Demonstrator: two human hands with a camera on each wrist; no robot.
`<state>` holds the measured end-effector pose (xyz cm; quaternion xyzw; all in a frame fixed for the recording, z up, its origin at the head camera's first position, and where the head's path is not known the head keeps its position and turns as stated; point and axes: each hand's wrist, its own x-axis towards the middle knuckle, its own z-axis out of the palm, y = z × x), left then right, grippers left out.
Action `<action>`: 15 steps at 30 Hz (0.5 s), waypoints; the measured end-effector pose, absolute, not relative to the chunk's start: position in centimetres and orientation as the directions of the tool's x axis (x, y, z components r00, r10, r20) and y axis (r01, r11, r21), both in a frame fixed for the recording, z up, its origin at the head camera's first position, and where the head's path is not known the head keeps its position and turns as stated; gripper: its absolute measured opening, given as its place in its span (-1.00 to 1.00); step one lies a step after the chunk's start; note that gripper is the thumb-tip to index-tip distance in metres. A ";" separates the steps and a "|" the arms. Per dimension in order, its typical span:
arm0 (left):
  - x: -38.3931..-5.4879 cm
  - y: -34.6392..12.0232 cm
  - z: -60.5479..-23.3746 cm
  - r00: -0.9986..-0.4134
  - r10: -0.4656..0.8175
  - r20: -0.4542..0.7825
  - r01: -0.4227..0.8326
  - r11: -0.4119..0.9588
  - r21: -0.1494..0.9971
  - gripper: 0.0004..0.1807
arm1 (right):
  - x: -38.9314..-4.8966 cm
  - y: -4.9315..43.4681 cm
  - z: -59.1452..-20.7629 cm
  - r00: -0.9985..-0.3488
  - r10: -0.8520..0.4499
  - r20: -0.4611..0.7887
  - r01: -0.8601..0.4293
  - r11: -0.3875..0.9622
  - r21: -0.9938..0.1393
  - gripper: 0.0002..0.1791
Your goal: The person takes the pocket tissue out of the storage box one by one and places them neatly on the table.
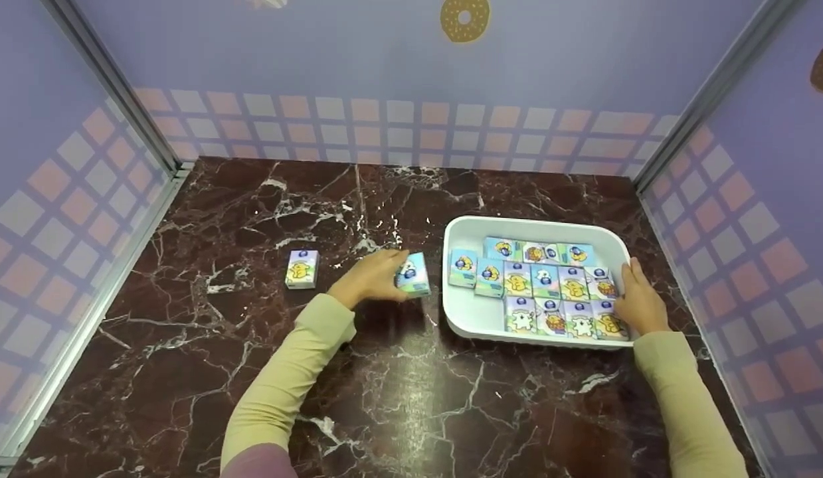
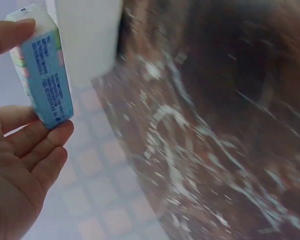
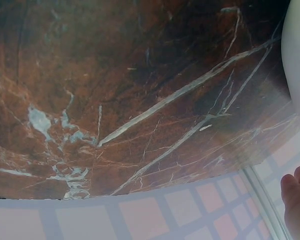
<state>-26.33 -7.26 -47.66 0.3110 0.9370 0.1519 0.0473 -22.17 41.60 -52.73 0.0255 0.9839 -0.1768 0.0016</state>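
My left hand pinches a small blue pocket tissue pack between thumb and fingers, just left of the white plastic tub. In the left wrist view the printed blue side of the held tissue pack shows, with the thumb at one end and fingertips at the other. My right hand grips the tub's right rim. Cartoon-printed tissue packs lie in rows inside the tub. Another tissue pack, with a yellow figure, lies on the table left of my left hand. Only some right fingertips appear in the right wrist view.
The tabletop is dark red-brown marble with white veins. A lilac back wall with pink and white squares stands behind it. Similar panels rise at the left and right.
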 end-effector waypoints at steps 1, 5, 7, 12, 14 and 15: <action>-26.4 -7.7 -47.9 -0.810 0.587 0.002 0.558 0.769 0.311 -0.02 | -22.2 41.6 -52.7 -0.999 0.051 -0.014 0.052 0.936 -0.349 -0.19; -26.7 -9.5 -49.0 -0.836 0.548 -0.019 0.516 0.798 0.311 -0.02 | -22.2 41.6 -52.7 -0.999 0.053 -0.013 0.054 0.936 -0.347 -0.20; -26.8 -10.2 -49.5 -0.852 0.522 -0.047 0.484 0.818 0.312 -0.01 | -22.2 41.6 -52.8 -0.999 0.051 -0.004 0.049 0.938 -0.343 -0.20; -27.0 -11.9 -50.7 -0.880 0.462 -0.112 0.413 0.859 0.301 -0.02 | -22.1 41.6 -52.9 -0.999 0.046 0.026 0.034 0.940 -0.338 -0.22; -27.2 -12.5 -51.2 -0.886 0.448 -0.121 0.400 0.869 0.290 -0.04 | -22.1 41.6 -52.9 -0.999 0.046 0.030 0.033 0.940 -0.339 -0.22; -27.3 -12.7 -51.3 -0.887 0.444 -0.123 0.398 0.873 0.281 -0.04 | -22.1 41.6 -52.9 -0.999 0.044 0.030 0.031 0.940 -0.339 -0.22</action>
